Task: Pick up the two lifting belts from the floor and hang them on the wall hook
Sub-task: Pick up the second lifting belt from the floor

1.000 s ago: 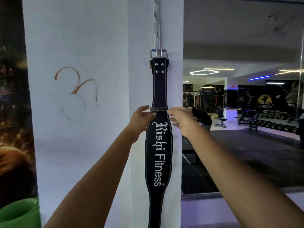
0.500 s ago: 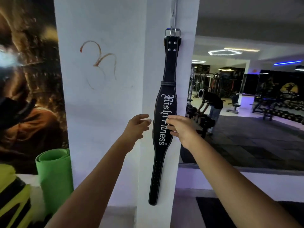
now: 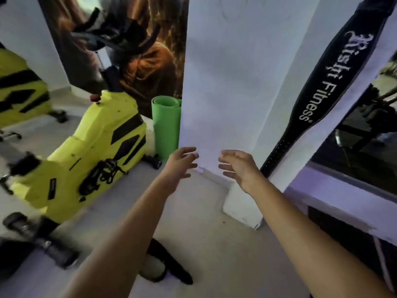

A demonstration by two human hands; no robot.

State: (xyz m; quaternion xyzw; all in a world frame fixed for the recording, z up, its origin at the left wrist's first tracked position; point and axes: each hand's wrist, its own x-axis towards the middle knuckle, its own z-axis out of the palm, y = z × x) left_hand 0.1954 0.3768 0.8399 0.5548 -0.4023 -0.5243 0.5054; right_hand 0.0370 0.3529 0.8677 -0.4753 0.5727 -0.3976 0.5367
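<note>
Both hands have dropped off the hung belt (image 3: 328, 82) since half a second ago, and my view has swung down toward the floor (image 3: 204, 222). Left hand (image 3: 179, 166) and right hand (image 3: 238, 168) hang in front of the pillar (image 3: 225, 82), fingers loosely spread, holding nothing. That first belt stays on the pillar; the hook itself is out of frame. The second belt (image 3: 169, 265) looks like the dark curled strap on the floor, partly hidden under my left arm, so I can't be sure. For this step I'd go low, grab it near the buckle end if I can find it, and keep it from dragging. No containers here really, just a green mat (image 3: 166, 125) standing by the pillar and a yellow bike (image 3: 96, 151).
</note>
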